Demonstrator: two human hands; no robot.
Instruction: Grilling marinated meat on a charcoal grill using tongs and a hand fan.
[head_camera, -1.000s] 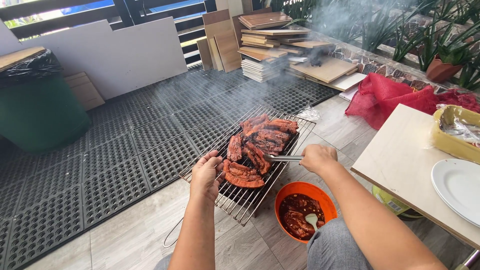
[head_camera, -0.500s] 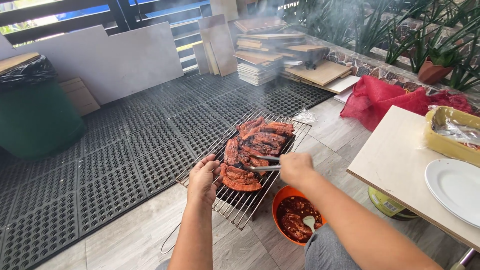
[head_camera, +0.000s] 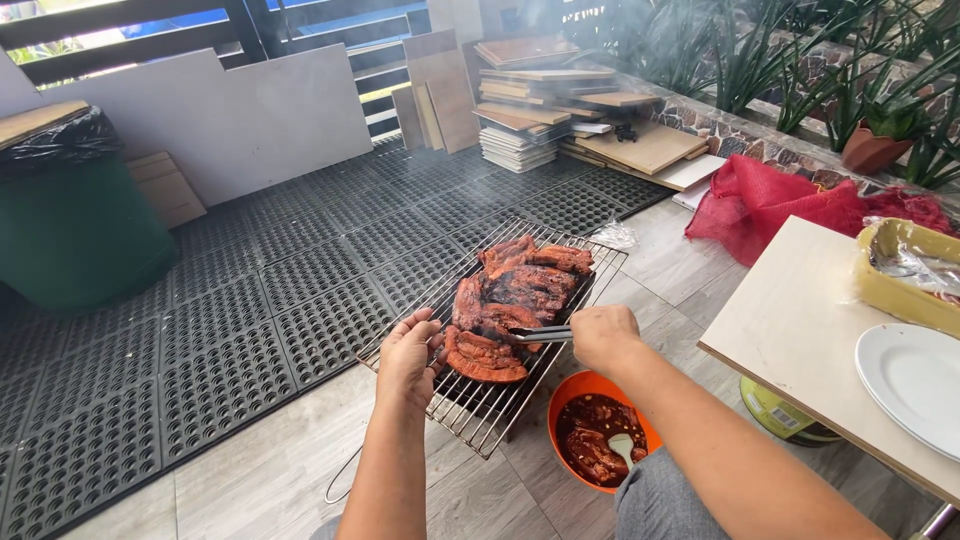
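The right hand (head_camera: 601, 335) is closed around the handle end of a pair of metal tongs (head_camera: 540, 335), whose tips reach left and meet a strip of grilled meat (head_camera: 505, 318) in the middle of the pile; whether the tips actually pinch the strip cannot be told. The left hand (head_camera: 408, 358) hovers at the near left edge of the wire grill rack (head_camera: 470, 400), its fingers loosely curled and slightly spread, holding nothing, the fingertips just beside the nearest piece of meat (head_camera: 483, 357), a curved reddish slab lying at the front of the pile. That slab sits between the two hands, closer to the left one.

The rest of the meat pieces (head_camera: 530, 275), dark and glazed red, are heaped toward the far side of the rack, with thin smoke rising above them. Just below the right forearm, on the tiled floor (head_camera: 250, 480), stands an orange bowl (head_camera: 562, 395) holding dark marinade, more raw meat and a pale spoon (head_camera: 624, 445).

To the right, a light wooden desk (head_camera: 800, 320) carries a white plate (head_camera: 915, 380) and a yellow tray (head_camera: 895, 285) lined with foil. A red mesh sack (head_camera: 770, 200) lies on the floor beyond the desk. Black perforated rubber mats (head_camera: 200, 340) cover the ground to the left, where a green bin (head_camera: 75, 230) with a black liner stands. Stacked wooden boards (head_camera: 540, 100) lie at the back, next to a row of potted plants (head_camera: 880, 130).
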